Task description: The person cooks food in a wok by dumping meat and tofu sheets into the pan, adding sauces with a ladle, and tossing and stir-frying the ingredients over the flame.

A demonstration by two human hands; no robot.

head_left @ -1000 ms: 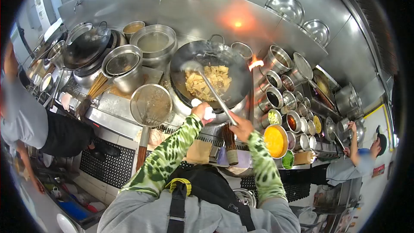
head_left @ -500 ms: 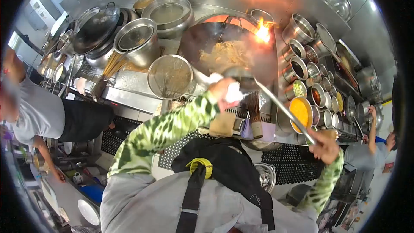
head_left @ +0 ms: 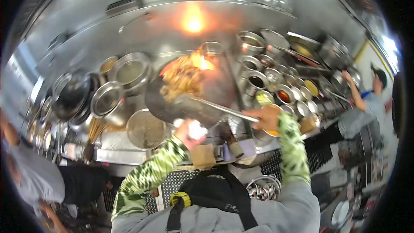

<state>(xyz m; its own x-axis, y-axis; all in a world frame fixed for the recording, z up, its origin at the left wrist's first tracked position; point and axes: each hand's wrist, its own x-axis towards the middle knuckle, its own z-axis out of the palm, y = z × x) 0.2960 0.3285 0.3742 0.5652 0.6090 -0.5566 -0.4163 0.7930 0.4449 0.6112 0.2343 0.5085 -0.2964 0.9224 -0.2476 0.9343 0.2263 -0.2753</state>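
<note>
My left hand (head_left: 184, 133) is closed around a white cloth (head_left: 197, 130) at the near rim of a large dark wok (head_left: 157, 105). In my right hand (head_left: 266, 117) is the long metal handle of a ladle (head_left: 224, 109), whose head reaches into the wok and is partly lost in steam. A mass of brown noodle-like food (head_left: 183, 77) is blurred and seems lifted toward the far side of the wok. Flames (head_left: 202, 61) rise beside it at the far rim.
Sauce and seasoning pots, among them one of red sauce (head_left: 284, 95), crowd the right. A round strainer (head_left: 146, 128) lies left of the wok, near steel pots (head_left: 129, 70). A brush (head_left: 233, 142) stands at the front edge. Co-workers stand at left (head_left: 36, 177) and right (head_left: 364, 114).
My view has tilted up, showing more wall. The food has gone from lying in the wok to a raised, blurred mass. My right hand has come closer to the wok with the ladle.
</note>
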